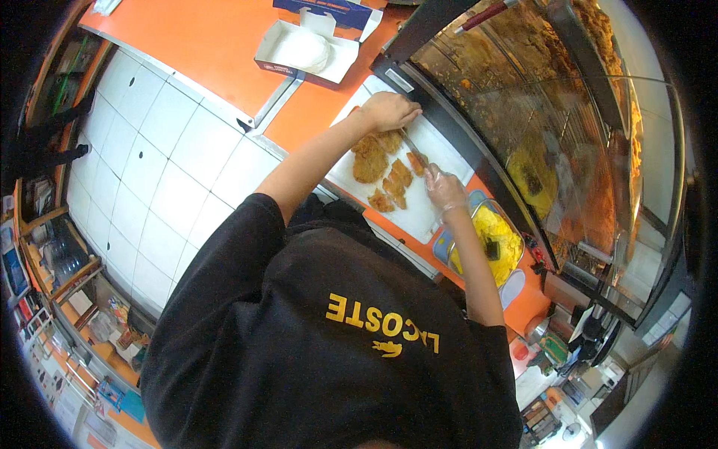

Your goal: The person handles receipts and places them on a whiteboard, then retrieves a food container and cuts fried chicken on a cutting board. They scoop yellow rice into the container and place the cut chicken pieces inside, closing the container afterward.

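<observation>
My right hand, in a clear plastic glove, is closed around a knife whose blade slants up and left over a white cutting board. My left hand is bent over the board's far side, by the blade's far end; whether it grips anything is hidden. A cut strip of fried, breaded food lies beside the blade. Several more cut pieces are nearer to me. Left of them lies a larger uncut-looking fried piece, with another portion beyond, partly under my left hand.
An open cardboard box with a white wrapped mound stands beyond the board on the orange counter. At right, a container of yellow food sits beneath my forearm. A glass display case with fried food borders the board.
</observation>
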Available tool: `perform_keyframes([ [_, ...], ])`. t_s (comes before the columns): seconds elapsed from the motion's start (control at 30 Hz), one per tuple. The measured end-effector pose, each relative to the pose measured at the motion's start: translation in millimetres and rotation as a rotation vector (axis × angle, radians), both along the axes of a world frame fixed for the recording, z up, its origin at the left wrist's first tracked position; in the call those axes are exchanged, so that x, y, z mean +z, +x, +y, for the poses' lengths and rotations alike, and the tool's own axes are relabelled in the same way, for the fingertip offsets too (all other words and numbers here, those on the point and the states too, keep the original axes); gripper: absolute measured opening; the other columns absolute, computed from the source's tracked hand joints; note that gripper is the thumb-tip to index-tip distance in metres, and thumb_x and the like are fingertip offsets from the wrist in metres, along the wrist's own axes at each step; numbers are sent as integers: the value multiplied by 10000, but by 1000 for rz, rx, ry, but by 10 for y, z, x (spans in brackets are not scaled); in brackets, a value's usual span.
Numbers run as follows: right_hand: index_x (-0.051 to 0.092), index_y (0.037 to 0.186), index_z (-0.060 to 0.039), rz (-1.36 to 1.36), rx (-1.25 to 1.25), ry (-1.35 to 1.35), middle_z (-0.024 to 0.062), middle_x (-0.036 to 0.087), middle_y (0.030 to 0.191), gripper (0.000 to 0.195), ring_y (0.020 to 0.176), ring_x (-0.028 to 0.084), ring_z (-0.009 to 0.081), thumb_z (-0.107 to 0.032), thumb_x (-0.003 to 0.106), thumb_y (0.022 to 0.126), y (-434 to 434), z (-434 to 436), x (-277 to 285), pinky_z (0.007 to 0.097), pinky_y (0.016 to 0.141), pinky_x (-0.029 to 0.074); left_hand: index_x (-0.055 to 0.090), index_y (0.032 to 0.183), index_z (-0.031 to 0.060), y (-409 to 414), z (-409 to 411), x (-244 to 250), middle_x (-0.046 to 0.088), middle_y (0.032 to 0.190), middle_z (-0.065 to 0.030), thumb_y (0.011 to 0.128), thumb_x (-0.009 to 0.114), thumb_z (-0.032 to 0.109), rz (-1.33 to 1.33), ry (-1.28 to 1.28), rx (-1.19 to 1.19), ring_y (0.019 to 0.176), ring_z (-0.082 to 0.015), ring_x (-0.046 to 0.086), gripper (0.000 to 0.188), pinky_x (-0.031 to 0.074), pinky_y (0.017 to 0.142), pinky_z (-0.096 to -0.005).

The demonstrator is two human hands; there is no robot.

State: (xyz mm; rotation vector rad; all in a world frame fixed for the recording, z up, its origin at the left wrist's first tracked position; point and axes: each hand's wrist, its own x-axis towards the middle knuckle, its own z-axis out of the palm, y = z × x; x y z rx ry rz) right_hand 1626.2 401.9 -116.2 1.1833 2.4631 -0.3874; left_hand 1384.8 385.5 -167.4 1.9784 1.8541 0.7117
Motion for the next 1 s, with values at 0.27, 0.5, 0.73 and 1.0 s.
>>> perform_keyframes([
  [0.27,541,1116,-156,-45,13,-109,224,642,824,351,804,623,418,-410,373,944,-75,-27,103,520,713,489,622,1017,172,7,-110,134,633,858,-128,940,358,365,27,-54,-5,819,-320,618,336,498,687,-466],
  [0.5,497,1224,-188,45,12,-51,244,634,836,381,795,624,417,-418,414,931,-37,0,-105,524,694,496,612,1024,146,-39,-39,18,634,905,-135,939,370,374,117,-107,6,866,-317,608,343,496,706,-467],
  [0.73,589,1164,-126,239,-140,5,257,615,940,469,946,567,435,-484,420,913,37,161,300,462,821,457,581,1013,12,62,-675,872,608,873,-124,943,413,165,-477,540,278,907,-289,568,238,447,822,-382],
  [1.0,569,1130,-105,180,-73,22,232,575,1099,426,1011,547,410,-423,363,935,-27,551,-213,478,856,444,592,970,-24,221,-2226,348,605,798,-90,973,393,159,-765,320,744,765,-165,582,270,456,721,-294],
])
